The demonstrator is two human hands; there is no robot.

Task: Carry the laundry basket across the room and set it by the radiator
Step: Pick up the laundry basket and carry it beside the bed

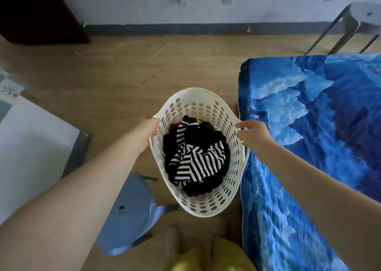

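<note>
A white perforated plastic laundry basket [198, 99] is in front of me over the wooden floor, between a stool and a bed. Dark clothes and a black-and-white striped garment [195, 161] lie inside it. My left hand [147, 131] grips the basket's left rim handle. My right hand [252, 133] grips the right rim handle. Whether the basket rests on the floor or hangs off it, I cannot tell. No radiator shows in the head view.
A bed with a blue patterned cover [319, 136] fills the right side, close to the basket. A blue round stool [127, 213] stands at lower left. A white table [31, 147] is at left, a grey stool [358, 21] at far right, a dark door [39, 11] at far left.
</note>
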